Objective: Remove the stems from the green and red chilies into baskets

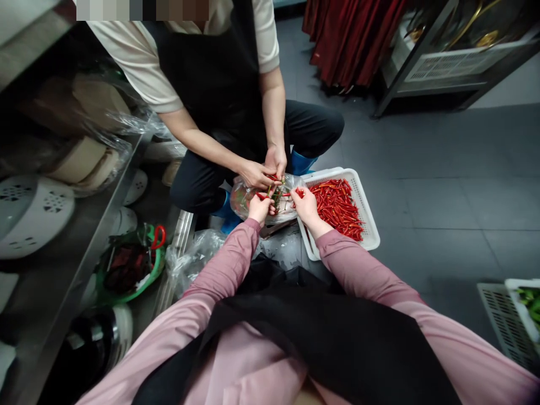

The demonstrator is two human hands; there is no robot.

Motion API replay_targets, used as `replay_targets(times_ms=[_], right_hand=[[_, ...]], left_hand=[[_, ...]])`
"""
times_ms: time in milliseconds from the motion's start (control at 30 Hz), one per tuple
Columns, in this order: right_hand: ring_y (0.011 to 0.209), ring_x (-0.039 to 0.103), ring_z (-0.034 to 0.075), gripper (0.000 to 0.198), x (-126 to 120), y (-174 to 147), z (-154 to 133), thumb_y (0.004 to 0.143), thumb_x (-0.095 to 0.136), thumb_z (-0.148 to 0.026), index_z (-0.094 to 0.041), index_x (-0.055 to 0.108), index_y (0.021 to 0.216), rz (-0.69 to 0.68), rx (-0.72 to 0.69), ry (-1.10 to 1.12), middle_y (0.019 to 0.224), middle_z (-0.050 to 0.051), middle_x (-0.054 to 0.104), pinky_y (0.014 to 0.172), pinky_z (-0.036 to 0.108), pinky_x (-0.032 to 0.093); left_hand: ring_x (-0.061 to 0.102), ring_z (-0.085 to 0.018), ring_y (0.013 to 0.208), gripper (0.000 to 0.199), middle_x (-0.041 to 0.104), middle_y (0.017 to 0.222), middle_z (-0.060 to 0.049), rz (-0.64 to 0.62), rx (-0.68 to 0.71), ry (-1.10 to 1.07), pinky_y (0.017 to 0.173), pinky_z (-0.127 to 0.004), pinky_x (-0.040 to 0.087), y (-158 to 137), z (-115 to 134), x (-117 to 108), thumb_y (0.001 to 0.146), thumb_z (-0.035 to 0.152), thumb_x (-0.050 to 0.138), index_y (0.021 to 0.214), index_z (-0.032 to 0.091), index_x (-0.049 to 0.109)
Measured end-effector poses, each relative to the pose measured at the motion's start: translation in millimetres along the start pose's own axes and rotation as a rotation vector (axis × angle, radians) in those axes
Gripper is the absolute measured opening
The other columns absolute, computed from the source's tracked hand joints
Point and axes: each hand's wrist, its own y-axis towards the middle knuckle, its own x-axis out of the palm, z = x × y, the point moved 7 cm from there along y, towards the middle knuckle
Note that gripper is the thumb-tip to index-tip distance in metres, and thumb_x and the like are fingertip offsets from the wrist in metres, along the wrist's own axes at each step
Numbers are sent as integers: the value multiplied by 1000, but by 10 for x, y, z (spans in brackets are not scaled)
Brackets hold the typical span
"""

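Observation:
My left hand (pixel 260 207) is closed over a clear plastic bag (pixel 241 197), with a red chili pepper (pixel 263 196) at its fingertips. To its right my right hand (pixel 305 203) pinches red chili (pixel 299 193) near the bag's right edge. Green stems and some red peppers show inside the bag. Beside my right hand a white plastic basket (pixel 371 230) holds a heap of red chilies (pixel 337 208). Across from me a co-worker's two hands (pixel 257 173) also handle a chili above the bag.
The co-worker sits opposite in a black apron (pixel 202 62) and blue boots (pixel 301 163). On the left stands a metal shelf (pixel 105 219) with white bowls and a green basket (pixel 145 284). A rack (pixel 439 73) is at the upper right, a crate of greens (pixel 523 287) at the lower right.

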Motion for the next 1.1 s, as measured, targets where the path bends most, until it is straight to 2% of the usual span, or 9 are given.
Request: replay_targets(times_ms=[133,300,400,533,667,733,867,1000,1100], right_hand=[[47,48,8,9,99,-22,40,83,58,-29,-21,54,84,-27,101,143,66,-4,59,46,18,43],[45,49,6,12,188,-52,66,84,62,-26,-19,53,81,-105,209,381,59,-6,56,46,16,42],[42,49,6,13,264,-76,68,88,60,-27,-17,54,81,-285,320,537,56,-5,56,40,16,36],[42,50,6,17,321,-152,38,89,62,-28,-17,54,79,-535,475,694,53,-4,55,39,15,35],[39,46,6,21,340,-193,8,86,66,-31,-17,53,77,-637,482,650,50,-5,51,37,15,33],[41,47,7,23,294,-136,-15,84,68,-33,-17,53,76,-509,365,568,53,-4,54,38,17,34],[45,50,10,25,114,-72,-101,79,70,-37,-20,54,75,-102,69,398,56,-4,56,45,22,43],[48,52,12,30,109,-118,-66,78,66,-46,-21,51,72,-26,5,299,58,-2,57,48,26,45],[52,55,15,32,56,-161,-67,81,60,-50,-21,51,74,22,-78,139,61,0,59,54,28,46]], left_hand=[[49,-4,42,15,61,64,1,-170,-69,-79,40,-16,38,-81,-22,168,76,21,68,81,14,55],[36,-3,34,31,49,46,5,-227,-8,-107,34,-17,23,-81,30,187,78,37,71,67,14,53],[30,-3,31,37,39,38,7,-405,-6,-130,35,-17,20,-154,63,280,80,44,69,65,14,53],[28,-2,33,42,37,37,8,-644,28,-226,38,-16,23,-350,158,397,78,50,71,66,14,53],[26,-2,33,39,37,37,9,-685,16,-249,38,-17,21,-416,150,404,79,48,71,70,13,55],[27,-2,32,38,37,38,8,-612,10,-258,38,-17,21,-365,127,374,80,46,70,68,14,55],[36,-2,36,35,48,47,5,-330,-21,-315,37,-16,22,-228,79,273,75,38,76,66,13,54],[37,0,40,33,52,55,4,-261,-102,-357,39,-15,23,-224,21,308,72,30,79,66,12,52],[37,-2,40,27,50,53,5,-212,-41,-246,40,-17,25,-219,17,280,79,27,70,66,14,51]])
